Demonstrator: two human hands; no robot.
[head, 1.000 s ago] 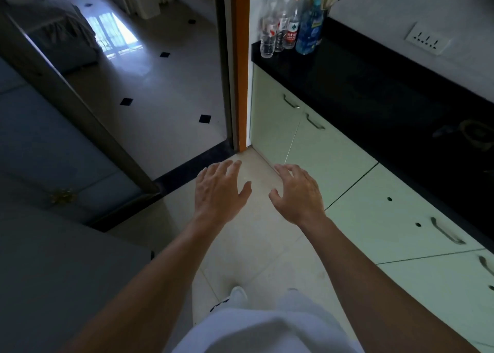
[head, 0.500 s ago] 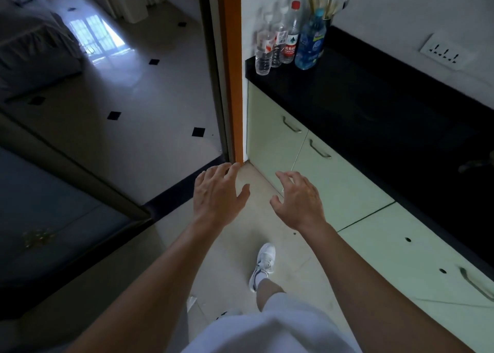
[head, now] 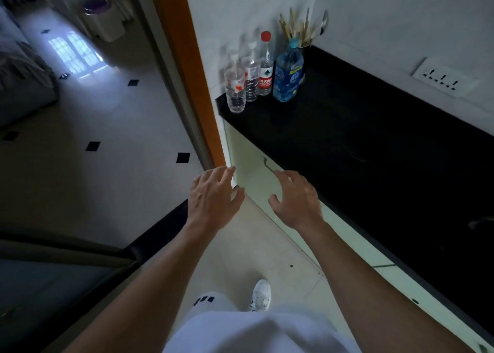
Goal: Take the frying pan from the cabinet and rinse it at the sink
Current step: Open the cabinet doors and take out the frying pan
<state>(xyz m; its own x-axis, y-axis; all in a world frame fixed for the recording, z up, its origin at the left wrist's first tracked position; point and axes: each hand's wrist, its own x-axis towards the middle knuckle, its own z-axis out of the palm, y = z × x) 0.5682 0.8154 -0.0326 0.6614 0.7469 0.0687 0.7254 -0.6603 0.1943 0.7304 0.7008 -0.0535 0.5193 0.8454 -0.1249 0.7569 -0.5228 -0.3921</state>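
Closer now: the black countertop (head: 374,149) and its bottles (head: 256,77) have swung nearer, and both hands have come up to the pale green cabinet (head: 251,170). Left hand (head: 211,200) hovers at the cabinet's far-left corner, fingers spread, holding nothing. Right hand (head: 296,200) is open and empty just below the door handle (head: 268,164). No frying pan in sight; the cabinet door is shut.

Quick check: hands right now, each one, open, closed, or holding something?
Left hand: open, empty.
Right hand: open, empty, near the cabinet door.
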